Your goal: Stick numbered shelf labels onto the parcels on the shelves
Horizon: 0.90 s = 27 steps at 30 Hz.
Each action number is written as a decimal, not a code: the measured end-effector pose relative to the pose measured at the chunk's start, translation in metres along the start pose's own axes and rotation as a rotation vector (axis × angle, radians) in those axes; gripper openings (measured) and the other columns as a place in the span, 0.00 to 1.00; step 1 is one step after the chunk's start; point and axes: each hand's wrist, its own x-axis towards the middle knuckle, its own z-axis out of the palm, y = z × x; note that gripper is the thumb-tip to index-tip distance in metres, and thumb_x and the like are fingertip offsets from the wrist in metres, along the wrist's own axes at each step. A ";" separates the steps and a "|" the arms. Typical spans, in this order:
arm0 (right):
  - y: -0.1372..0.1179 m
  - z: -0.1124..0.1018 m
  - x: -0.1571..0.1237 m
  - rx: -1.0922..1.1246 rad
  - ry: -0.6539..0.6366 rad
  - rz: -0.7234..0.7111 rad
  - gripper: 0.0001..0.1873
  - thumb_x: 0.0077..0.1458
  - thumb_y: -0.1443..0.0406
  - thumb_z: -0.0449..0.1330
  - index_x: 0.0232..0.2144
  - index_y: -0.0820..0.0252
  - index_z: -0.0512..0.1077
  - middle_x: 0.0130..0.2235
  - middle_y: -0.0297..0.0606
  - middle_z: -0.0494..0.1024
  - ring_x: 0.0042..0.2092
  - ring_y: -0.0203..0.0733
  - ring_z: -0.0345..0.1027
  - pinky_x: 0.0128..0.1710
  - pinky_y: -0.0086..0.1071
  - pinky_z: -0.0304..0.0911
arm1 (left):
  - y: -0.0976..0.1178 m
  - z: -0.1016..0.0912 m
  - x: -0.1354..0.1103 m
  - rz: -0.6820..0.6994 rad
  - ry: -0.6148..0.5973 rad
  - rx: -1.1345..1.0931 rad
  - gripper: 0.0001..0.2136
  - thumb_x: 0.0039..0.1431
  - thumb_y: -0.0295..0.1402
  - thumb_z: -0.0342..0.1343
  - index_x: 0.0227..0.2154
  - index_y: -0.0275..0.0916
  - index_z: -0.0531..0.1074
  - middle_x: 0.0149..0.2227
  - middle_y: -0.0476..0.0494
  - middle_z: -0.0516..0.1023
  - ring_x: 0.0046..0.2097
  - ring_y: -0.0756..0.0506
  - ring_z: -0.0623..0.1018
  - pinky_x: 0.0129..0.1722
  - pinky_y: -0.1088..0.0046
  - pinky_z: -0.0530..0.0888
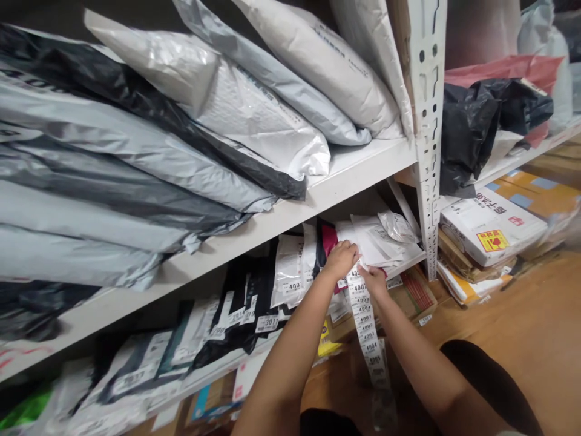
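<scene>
A long white strip of number labels (364, 321) hangs down between my forearms, printed with numbers such as 4007, 4004 and 4005. At its top end my left hand (342, 259) has its fingers bent and closed, against the white parcels on the lower shelf. Just to the right, my right hand (374, 281) pinches the strip's edge, thumb and fingers together. The fingertips of both hands are partly hidden. A white plastic parcel (363, 236) lies right behind them, and a dark and magenta parcel (329, 239) shows beside my left hand.
Grey, white and black mailing bags (267, 115) lean on the upper shelf (363, 172), above my hands. Labelled parcels (290, 272) line the lower shelf to the left. A perforated white post (427, 139) rises at the right, with a white box (492, 224) beyond it.
</scene>
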 end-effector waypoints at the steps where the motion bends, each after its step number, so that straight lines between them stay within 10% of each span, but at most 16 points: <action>1: 0.000 -0.001 -0.001 0.000 0.014 0.002 0.28 0.31 0.43 0.67 0.13 0.55 0.59 0.16 0.30 0.64 0.24 0.36 0.57 0.24 0.31 0.54 | 0.001 -0.001 0.000 0.001 -0.009 0.014 0.11 0.66 0.36 0.49 0.42 0.37 0.73 0.46 0.34 0.72 0.50 0.36 0.70 0.51 0.60 0.67; 15: -0.018 -0.049 -0.012 -0.070 -0.259 0.111 0.27 0.29 0.52 0.72 0.08 0.56 0.58 0.12 0.26 0.58 0.18 0.28 0.46 0.19 0.28 0.41 | -0.007 0.002 -0.002 0.086 -0.004 -0.063 0.09 0.66 0.35 0.48 0.44 0.40 0.70 0.46 0.38 0.71 0.51 0.39 0.70 0.54 0.59 0.67; 22: -0.047 -0.065 0.007 0.021 -0.359 -0.021 0.20 0.33 0.52 0.72 0.23 0.59 0.72 0.23 0.30 0.74 0.26 0.35 0.64 0.27 0.28 0.59 | -0.022 -0.009 -0.019 0.175 -0.067 -0.242 0.24 0.45 0.35 0.68 0.47 0.41 0.71 0.50 0.40 0.70 0.54 0.37 0.70 0.54 0.62 0.68; 27: -0.038 -0.057 0.020 0.034 -0.299 -0.040 0.25 0.32 0.49 0.71 0.31 0.56 0.72 0.25 0.31 0.76 0.28 0.39 0.68 0.29 0.31 0.63 | -0.014 -0.024 -0.005 0.157 -0.062 -0.378 0.17 0.59 0.46 0.56 0.47 0.42 0.74 0.53 0.41 0.73 0.56 0.41 0.71 0.57 0.65 0.67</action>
